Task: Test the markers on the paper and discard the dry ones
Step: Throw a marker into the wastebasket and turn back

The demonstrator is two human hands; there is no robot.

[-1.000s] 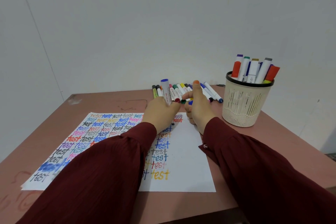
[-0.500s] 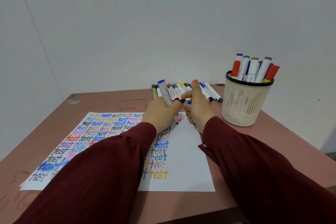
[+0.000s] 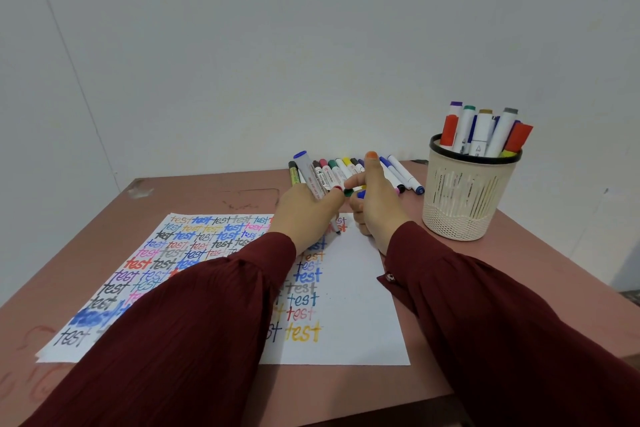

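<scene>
The fingers of your left hand (image 3: 304,215) clasp a grey marker (image 3: 310,175), its tip down on the paper (image 3: 356,288).
The marker leans with its blue end up and away from you, the tip near the paper's far edge beside the columns of coloured "test" words. Your right hand (image 3: 375,206) sits just beside the left, thumb raised and other fingers curled; a small blue piece (image 3: 361,194) shows among them, but you cannot tell whether they hold it. More markers (image 3: 346,166) lie in a row at the table's (image 3: 519,270) far edge, and a mesh cup (image 3: 464,198) of markers stands toward the far right corner.
</scene>
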